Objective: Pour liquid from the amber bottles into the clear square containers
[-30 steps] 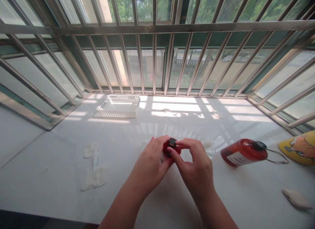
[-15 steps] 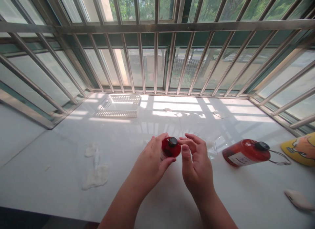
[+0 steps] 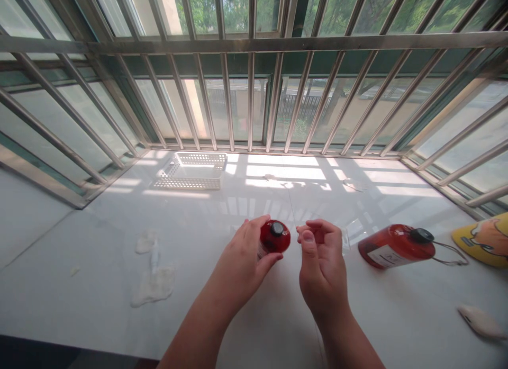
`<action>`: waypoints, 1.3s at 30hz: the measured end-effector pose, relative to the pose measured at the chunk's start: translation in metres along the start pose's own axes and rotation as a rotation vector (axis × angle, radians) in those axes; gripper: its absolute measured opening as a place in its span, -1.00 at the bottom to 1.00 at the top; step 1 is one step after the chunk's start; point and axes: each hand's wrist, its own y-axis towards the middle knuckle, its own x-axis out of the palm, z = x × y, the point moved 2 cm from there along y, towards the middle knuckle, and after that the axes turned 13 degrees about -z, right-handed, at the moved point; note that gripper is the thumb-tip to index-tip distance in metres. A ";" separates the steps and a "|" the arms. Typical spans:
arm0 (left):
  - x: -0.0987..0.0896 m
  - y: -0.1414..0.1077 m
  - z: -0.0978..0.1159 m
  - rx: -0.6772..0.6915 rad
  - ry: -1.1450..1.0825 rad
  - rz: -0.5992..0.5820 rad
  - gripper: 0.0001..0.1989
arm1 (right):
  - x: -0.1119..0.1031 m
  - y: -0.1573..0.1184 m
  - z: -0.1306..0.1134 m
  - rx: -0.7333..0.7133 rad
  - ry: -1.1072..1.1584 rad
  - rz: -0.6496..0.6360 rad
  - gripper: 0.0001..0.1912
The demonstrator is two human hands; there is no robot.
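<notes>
My left hand (image 3: 249, 250) is wrapped around the left side of a small red bottle (image 3: 282, 242), thumb in front and fingers behind. The bottle has a black cap, and a pale label shows partly beside my palm. To its right, my right hand (image 3: 323, 263) is apart from the bottle, palm inward, with its fingers loosely bent and its thumb raised. Nothing shows in that hand. A larger red bottle (image 3: 383, 244) with a white label, a black cap and a cord loop stands further right.
A white perforated basket (image 3: 190, 183) sits near the barred window. White crumpled wipes (image 3: 153, 287) and a small clear tube (image 3: 154, 258) lie at left. A clear flat piece (image 3: 344, 236) is behind my right hand. At right are a yellow printed container (image 3: 482, 241) and a pale rounded object (image 3: 480, 321).
My right hand has moved slightly right, away from the small bottle's cap, and its fingers have curled in more. My left hand keeps its hold with hardly any movement.
</notes>
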 end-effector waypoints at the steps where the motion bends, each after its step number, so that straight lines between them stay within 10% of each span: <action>1: 0.000 0.000 0.000 0.002 0.001 0.000 -0.29 | 0.001 0.000 -0.001 -0.001 0.025 -0.010 -0.67; 33: 0.001 0.000 0.002 0.009 -0.012 0.009 -0.40 | 0.012 -0.001 -0.001 0.042 -0.117 -0.179 -0.48; 39: -0.025 -0.013 -0.005 -0.059 0.125 0.012 -0.20 | 0.000 0.003 -0.007 0.038 -0.283 -0.064 -0.55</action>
